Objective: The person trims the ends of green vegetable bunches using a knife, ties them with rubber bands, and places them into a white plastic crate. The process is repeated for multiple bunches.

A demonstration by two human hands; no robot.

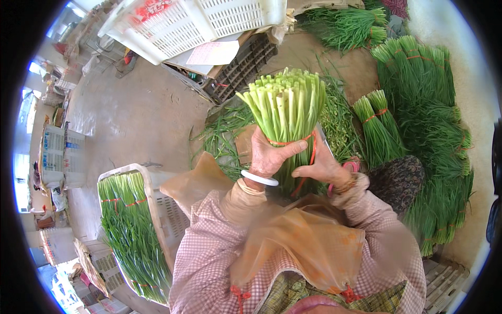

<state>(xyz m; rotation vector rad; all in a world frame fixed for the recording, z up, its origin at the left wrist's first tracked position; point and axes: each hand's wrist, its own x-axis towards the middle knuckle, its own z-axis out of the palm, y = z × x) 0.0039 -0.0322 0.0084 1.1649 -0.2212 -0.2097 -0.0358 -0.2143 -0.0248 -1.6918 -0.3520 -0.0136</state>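
A thick bundle of garlic chives point(288, 106) stands upright before me, its pale cut stem ends on top. Around its middle runs a red-orange tie point(313, 147), with a loose length hanging down beside my right hand. My left hand point(272, 153), with a white bangle at the wrist, wraps the bundle from the left, thumb across the front over the tie. From the other side my right hand point(323, 163) grips the bundle near the hanging tie. The leafy lower part is mostly hidden by my hands and an orange-brown plastic apron point(302, 239). Behind my right hand shows a thin pale edge, mostly hidden.
Tied chive bundles point(378, 125) lie at the right, with a large pile point(427, 98) along the wall. Loose leaves point(341, 121) litter the floor ahead. A white crate point(151, 204) at the left holds bundles. Another white crate point(196, 23) and paper point(213, 53) are at the top.
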